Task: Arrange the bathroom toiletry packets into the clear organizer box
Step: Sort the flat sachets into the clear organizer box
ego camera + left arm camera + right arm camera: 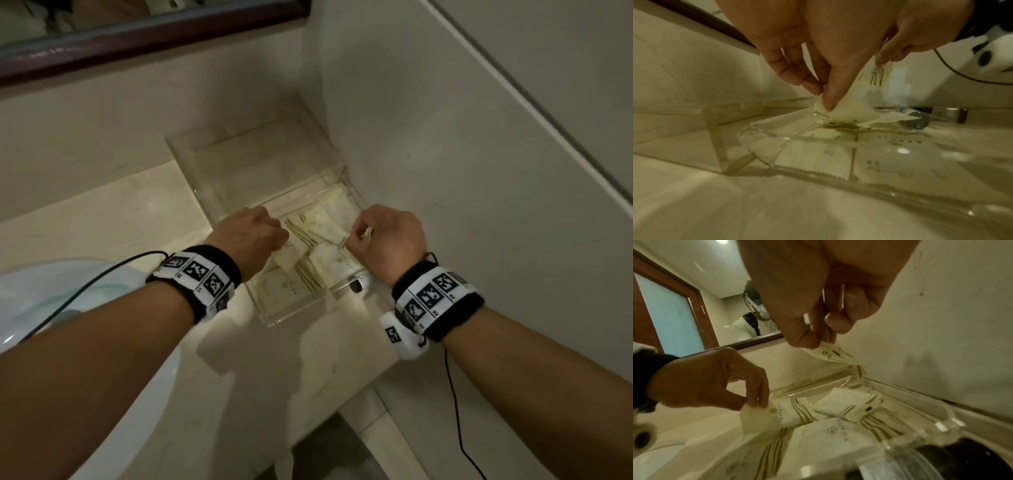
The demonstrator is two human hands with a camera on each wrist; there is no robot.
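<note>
A clear organizer box (pixel 294 317) sits on the counter in the corner by the wall, with several cream striped toiletry packets (pixel 322 222) lying in it. My left hand (pixel 253 233) pinches the corner of one cream packet (pixel 774 415) over the box's left side; thumb and finger meet on it (pixel 826 104). My right hand (pixel 387 236) pinches a second small packet (pixel 830 353) above the box's right side, close to the wall. More packets (pixel 838 431) lie flat beneath both hands.
The box's clear hinged lid (pixel 246 161) stands open against the back wall. A white basin (pixel 41 298) lies at the left. A wall (pixel 479 171) bounds the right side. A dark-capped small bottle (pixel 356 286) lies by the box's front right corner. A mirror frame (pixel 137 37) runs above.
</note>
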